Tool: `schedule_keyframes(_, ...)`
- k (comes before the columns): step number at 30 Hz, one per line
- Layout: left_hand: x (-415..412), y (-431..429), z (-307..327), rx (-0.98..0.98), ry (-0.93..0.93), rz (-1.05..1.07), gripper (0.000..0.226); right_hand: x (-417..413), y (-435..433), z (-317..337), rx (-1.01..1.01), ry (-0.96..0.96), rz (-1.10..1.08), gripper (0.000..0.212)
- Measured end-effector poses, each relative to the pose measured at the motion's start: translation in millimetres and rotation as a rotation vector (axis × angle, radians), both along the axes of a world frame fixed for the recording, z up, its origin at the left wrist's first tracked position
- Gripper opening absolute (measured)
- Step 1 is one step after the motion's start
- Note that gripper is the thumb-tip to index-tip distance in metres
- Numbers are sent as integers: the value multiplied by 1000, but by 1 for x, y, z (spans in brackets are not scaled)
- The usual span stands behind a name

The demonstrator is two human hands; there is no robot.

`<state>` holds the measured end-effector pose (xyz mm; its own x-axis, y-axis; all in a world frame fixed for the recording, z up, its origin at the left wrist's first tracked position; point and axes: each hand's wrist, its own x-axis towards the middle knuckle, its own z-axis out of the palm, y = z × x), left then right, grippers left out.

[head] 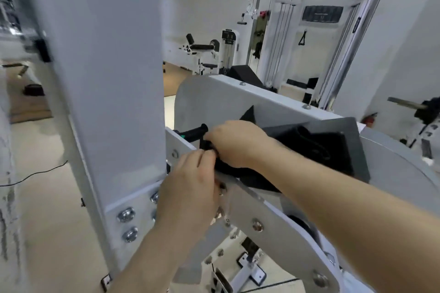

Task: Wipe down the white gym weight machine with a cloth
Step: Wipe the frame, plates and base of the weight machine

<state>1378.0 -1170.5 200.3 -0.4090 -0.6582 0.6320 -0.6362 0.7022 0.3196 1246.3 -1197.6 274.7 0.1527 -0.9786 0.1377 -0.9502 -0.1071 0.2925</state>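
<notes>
Both hands [190, 188] bunch dark cloth [226, 166] against machine [273, 102].

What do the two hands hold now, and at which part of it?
Both hands grip a black cloth on the white machine: the right hand at its bunched upper end, the left hand just below it.

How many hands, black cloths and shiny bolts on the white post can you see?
Hands: 2, left and right
Black cloth: 1
Shiny bolts on the white post: 3, at
Total: 6
</notes>
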Motion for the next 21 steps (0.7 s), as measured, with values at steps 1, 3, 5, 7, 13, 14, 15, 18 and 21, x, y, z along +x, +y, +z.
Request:
schedule_keyframes(1,8,-2,-4,-35,-26,24,35,6,-6,-10,-41,-166,14,21)
schedule_keyframes(3,24,-6,-15,-95,-50,44,36,20,-13,-27,4,-487,7,28)
schedule_keyframes(5,36,-8,-30,-141,-86,14,41,30,-6,-44,90,-540,-7,33)
schedule_keyframes(7,46,-9,-41,-181,-127,-38,43,27,13,-59,20,-486,-15,30)
schedule_keyframes(13,54,-7,-45,-211,-149,-68,45,1,109,-86,-95,-71,-172,71)
schedule_keyframes(14,54,-5,-44,-223,-150,-60,42,5,106,-89,-108,-90,-158,71)
schedule_keyframes(15,56,-4,-42,-240,-151,-41,39,10,97,-85,-128,-131,-114,66)
schedule_keyframes(18,69,-2,-38,-298,-100,65,31,32,46,-72,-152,-451,6,38)
schedule_keyframes(21,83,-4,-43,-358,-72,121,28,56,17,-81,-242,-508,22,20)
